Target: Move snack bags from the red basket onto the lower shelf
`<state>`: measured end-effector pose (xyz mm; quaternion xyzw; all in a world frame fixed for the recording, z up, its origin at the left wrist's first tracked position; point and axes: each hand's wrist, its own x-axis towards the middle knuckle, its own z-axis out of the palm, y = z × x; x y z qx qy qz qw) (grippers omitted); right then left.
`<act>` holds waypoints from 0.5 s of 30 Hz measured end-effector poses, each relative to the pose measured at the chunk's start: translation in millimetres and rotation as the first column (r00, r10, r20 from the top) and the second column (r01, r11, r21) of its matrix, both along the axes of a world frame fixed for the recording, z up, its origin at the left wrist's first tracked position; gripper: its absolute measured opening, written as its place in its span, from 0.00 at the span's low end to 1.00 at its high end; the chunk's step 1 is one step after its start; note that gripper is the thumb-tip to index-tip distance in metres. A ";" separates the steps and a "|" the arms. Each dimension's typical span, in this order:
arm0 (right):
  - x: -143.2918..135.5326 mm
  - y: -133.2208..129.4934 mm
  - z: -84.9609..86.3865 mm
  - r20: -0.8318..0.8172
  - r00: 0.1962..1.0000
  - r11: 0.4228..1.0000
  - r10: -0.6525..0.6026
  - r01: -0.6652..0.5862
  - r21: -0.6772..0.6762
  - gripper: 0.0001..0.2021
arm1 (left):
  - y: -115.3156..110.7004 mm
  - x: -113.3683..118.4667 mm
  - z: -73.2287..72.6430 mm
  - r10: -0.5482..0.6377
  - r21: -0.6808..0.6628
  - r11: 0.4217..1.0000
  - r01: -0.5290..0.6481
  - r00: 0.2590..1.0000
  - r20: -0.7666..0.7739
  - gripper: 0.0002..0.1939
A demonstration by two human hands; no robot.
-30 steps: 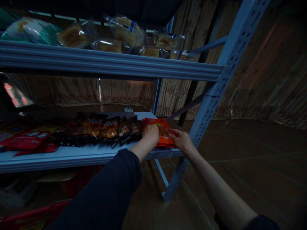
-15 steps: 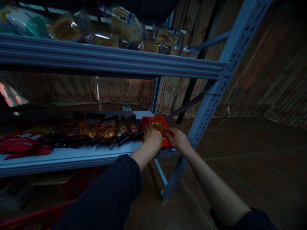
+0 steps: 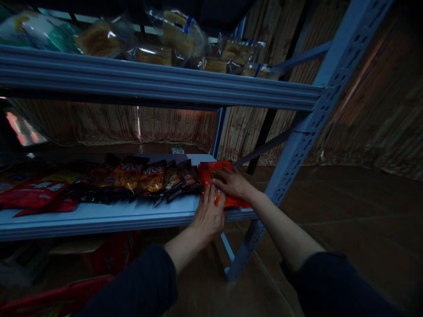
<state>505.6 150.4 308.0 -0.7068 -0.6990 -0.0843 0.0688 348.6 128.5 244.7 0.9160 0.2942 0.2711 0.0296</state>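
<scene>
Red snack packets [image 3: 206,172] lie at the right end of the lower shelf, partly covered by my hands. My left hand [image 3: 210,213] rests at their front left edge, fingers stretched out and touching the red wrapping. My right hand [image 3: 231,181] lies across the top of the packets with its fingers spread. How many packets are stacked there I cannot tell. Just left of them lean dark snack bags [image 3: 190,175], and further along are black and orange snack bags [image 3: 152,177].
A blue metal shelf post [image 3: 291,167] rises right of the packets. Bagged bread [image 3: 180,37] sits on the upper shelf [image 3: 158,81]. Red bags [image 3: 35,191] lie at the lower shelf's left. Beneath stands a red box [image 3: 114,253]. Curtains [image 3: 178,127] hang behind.
My left hand has drawn back from the top of the red packets to their front edge. My right hand has moved from their right side onto the top. The view has shifted slightly.
</scene>
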 end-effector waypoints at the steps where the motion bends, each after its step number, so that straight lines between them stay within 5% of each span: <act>1: -0.9 4.5 1.2 -0.006 1.000 1.000 0.008 -0.009 -0.028 0.26 | 2.5 2.0 0.4 0.011 0.005 1.000 -0.011 1.000 0.009 0.28; 7: 0.1 24.1 7.6 -0.021 1.000 0.992 0.018 -0.020 -0.121 0.22 | 11.5 9.1 7.6 0.094 0.019 0.995 -0.095 0.995 0.027 0.24; 15: 0.9 35.6 8.3 -0.057 0.998 0.992 0.002 -0.009 -0.129 0.29 | 13.5 15.4 6.1 0.157 0.018 0.987 -0.158 0.986 0.060 0.24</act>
